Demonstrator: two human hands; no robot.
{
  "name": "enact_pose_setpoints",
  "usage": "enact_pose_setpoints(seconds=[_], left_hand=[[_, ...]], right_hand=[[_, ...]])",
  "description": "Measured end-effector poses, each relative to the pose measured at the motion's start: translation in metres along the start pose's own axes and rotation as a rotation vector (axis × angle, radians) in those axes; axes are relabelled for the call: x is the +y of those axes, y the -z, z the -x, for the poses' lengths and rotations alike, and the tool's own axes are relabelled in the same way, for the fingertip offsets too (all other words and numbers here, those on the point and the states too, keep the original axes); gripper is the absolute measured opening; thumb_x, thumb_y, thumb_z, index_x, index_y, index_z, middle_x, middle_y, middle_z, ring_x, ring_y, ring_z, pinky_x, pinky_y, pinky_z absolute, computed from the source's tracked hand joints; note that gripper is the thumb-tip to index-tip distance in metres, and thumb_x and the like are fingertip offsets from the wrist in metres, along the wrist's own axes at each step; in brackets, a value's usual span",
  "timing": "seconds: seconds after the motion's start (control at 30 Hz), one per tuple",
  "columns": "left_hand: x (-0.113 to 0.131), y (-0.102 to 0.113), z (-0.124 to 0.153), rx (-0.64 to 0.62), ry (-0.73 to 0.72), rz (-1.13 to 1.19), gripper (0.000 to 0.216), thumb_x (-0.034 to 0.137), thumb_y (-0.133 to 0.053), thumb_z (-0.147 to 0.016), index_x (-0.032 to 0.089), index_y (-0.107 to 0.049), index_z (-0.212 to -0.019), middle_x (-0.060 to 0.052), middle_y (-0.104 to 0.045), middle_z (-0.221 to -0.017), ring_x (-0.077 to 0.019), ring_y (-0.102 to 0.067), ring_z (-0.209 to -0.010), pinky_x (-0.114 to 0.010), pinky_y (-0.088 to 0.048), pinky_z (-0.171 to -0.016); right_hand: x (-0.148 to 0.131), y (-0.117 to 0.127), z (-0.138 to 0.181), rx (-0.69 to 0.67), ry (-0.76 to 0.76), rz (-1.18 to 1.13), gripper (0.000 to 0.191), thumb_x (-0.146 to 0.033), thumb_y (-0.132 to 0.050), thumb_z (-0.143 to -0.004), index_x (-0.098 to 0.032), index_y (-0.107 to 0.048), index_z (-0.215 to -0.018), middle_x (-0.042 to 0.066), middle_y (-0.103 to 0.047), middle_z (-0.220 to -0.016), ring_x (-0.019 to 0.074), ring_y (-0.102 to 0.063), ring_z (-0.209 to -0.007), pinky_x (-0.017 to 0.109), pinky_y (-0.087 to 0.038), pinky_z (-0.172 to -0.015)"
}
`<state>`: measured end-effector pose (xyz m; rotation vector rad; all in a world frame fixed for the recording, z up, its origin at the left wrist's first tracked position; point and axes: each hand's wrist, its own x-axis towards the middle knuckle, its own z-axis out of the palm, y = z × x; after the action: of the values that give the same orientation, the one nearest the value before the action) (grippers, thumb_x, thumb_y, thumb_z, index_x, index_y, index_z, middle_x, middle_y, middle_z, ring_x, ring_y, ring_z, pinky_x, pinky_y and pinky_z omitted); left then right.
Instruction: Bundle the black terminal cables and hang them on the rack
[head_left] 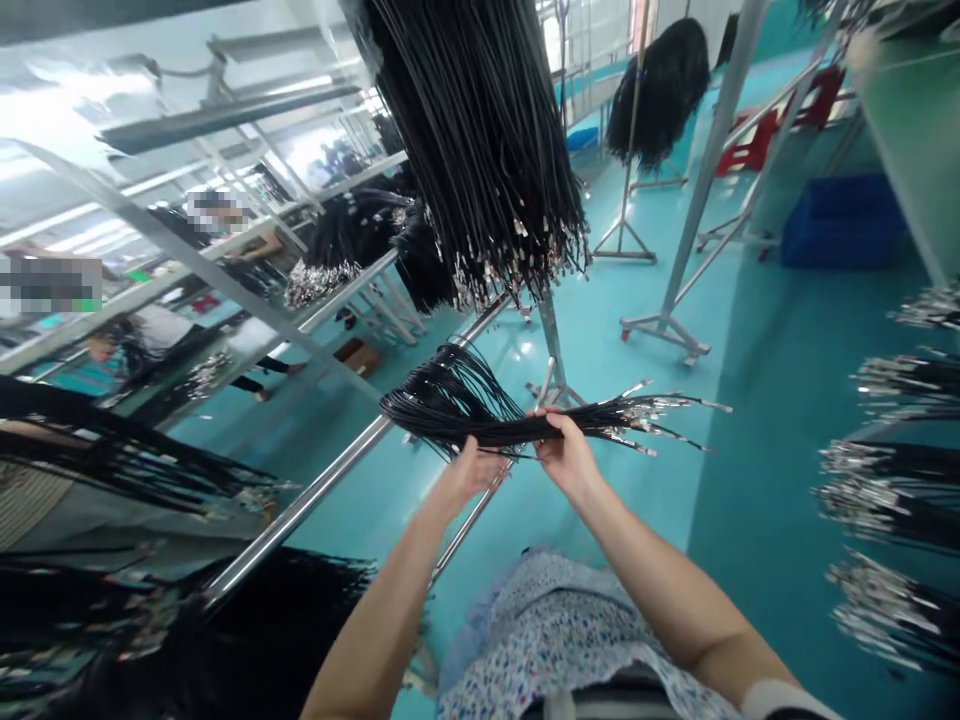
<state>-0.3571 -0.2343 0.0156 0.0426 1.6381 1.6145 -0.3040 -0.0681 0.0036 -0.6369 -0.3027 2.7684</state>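
Note:
Both my hands grip one bundle of thin black wires (pixel 450 400) with metal terminals at the right end (pixel 660 410). My left hand (pixel 469 470) is closed round the bundle from below near its middle. My right hand (pixel 566 450) is wrapped round it just to the right, close to the terminal ends. The bundle lies roughly level in front of me, and its left part bends into a loop. Directly above hangs a large thick bunch of black wires (pixel 487 150) with metal tips pointing down.
Metal rack rails (pixel 315 490) run diagonally on my left, draped with more black wire bundles (pixel 112 470). Further terminal-tipped bundles (pixel 892 500) jut in from the right. Rack stands (pixel 664 335), a blue bin (pixel 844 220) and red stools (pixel 750 145) sit on the teal floor. Other people work at far left.

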Motion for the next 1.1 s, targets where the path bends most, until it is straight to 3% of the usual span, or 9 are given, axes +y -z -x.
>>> enact_pose_setpoints(seconds=[0.07,0.13,0.2,0.3,0.37,0.5,0.6,0.87,1.1], left_hand=[[0.010,0.007,0.016,0.025,-0.086,-0.630,0.038,0.049,-0.057,-0.070,0.014,-0.060,-0.083,-0.009,-0.063,-0.072,-0.0226,-0.059,-0.075,-0.038,-0.044,-0.073],[0.026,0.007,0.020,0.121,-0.396,-1.140,0.038,0.041,-0.063,-0.067,0.017,-0.060,-0.096,-0.011,-0.063,-0.093,-0.0263,-0.054,-0.095,-0.041,-0.038,-0.086],[0.044,0.002,0.005,0.114,-0.668,-1.480,0.059,0.030,-0.070,-0.061,0.021,-0.050,-0.117,-0.013,-0.052,-0.119,-0.0302,-0.042,-0.114,-0.043,-0.030,-0.095],[0.067,-0.008,-0.044,-0.142,-0.603,-1.744,0.060,0.022,-0.068,-0.062,0.019,-0.048,-0.119,-0.014,-0.058,-0.106,-0.0311,-0.052,-0.104,-0.042,-0.038,-0.087],[0.079,-0.009,-0.079,-0.315,-0.425,-1.712,0.039,0.026,-0.064,-0.066,0.017,-0.056,-0.104,-0.010,-0.063,-0.084,-0.0269,-0.060,-0.084,-0.036,-0.043,-0.074],[0.098,-0.003,-0.130,-0.657,0.046,-1.250,0.024,0.032,-0.062,-0.067,0.014,-0.057,-0.082,-0.003,-0.059,-0.063,-0.0149,-0.056,-0.053,-0.026,-0.043,-0.054],[0.105,0.002,-0.151,-0.764,0.316,-1.041,0.027,0.035,-0.064,-0.066,0.013,-0.053,-0.077,-0.002,-0.058,-0.059,-0.0105,-0.051,-0.044,-0.023,-0.040,-0.045],[0.111,0.004,-0.158,-0.825,0.413,-0.967,0.032,0.032,-0.066,-0.066,0.012,-0.051,-0.086,-0.004,-0.061,-0.068,-0.0131,-0.058,-0.056,-0.024,-0.045,-0.051],[0.135,0.003,-0.149,-0.849,0.443,-0.943,0.029,0.026,-0.066,-0.066,0.012,-0.053,-0.089,-0.008,-0.065,-0.084,-0.0169,-0.060,-0.075,-0.027,-0.046,-0.066]], right_hand=[[-0.003,0.003,-0.008,0.068,-0.042,-0.010,0.012,-0.011,-0.060,-0.061,-0.019,-0.057,-0.069,-0.003,-0.063,-0.068,0.0133,-0.062,-0.076,0.021,-0.051,-0.061],[-0.004,0.005,-0.016,0.131,-0.087,0.007,0.006,-0.013,-0.058,-0.064,-0.018,-0.057,-0.067,-0.001,-0.064,-0.067,0.0127,-0.062,-0.072,0.020,-0.050,-0.054],[-0.003,0.008,-0.022,0.182,-0.108,0.028,0.002,-0.015,-0.058,-0.067,-0.017,-0.057,-0.066,0.000,-0.064,-0.067,0.0118,-0.060,-0.067,0.020,-0.049,-0.051],[-0.001,0.017,-0.028,0.206,-0.053,0.009,0.005,-0.015,-0.059,-0.067,-0.018,-0.056,-0.064,-0.003,-0.063,-0.065,0.0103,-0.058,-0.062,0.024,-0.051,-0.060],[0.002,0.027,-0.031,0.136,0.013,-0.039,0.009,-0.013,-0.061,-0.065,-0.020,-0.056,-0.064,-0.004,-0.063,-0.067,0.0107,-0.059,-0.065,0.029,-0.051,-0.070],[0.024,0.053,-0.036,-0.064,0.064,-0.125,0.019,-0.006,-0.065,-0.057,-0.020,-0.057,-0.067,-0.004,-0.064,-0.073,0.0145,-0.060,-0.083,0.034,-0.047,-0.085],[0.047,0.067,-0.044,-0.012,0.099,-0.126,0.027,0.000,-0.066,-0.054,-0.020,-0.058,-0.071,-0.004,-0.064,-0.073,0.0120,-0.061,-0.080,0.026,-0.050,-0.079],[0.068,0.069,-0.060,0.069,0.153,-0.086,0.014,-0.017,-0.070,-0.065,-0.012,-0.061,-0.074,0.005,-0.067,-0.074,0.0103,-0.063,-0.063,0.020,-0.053,-0.064],[0.047,0.053,-0.029,0.156,0.480,-0.059,0.021,-0.025,-0.071,-0.065,-0.012,-0.063,-0.079,0.004,-0.064,-0.060,0.0154,-0.065,-0.064,0.019,-0.053,-0.055]])
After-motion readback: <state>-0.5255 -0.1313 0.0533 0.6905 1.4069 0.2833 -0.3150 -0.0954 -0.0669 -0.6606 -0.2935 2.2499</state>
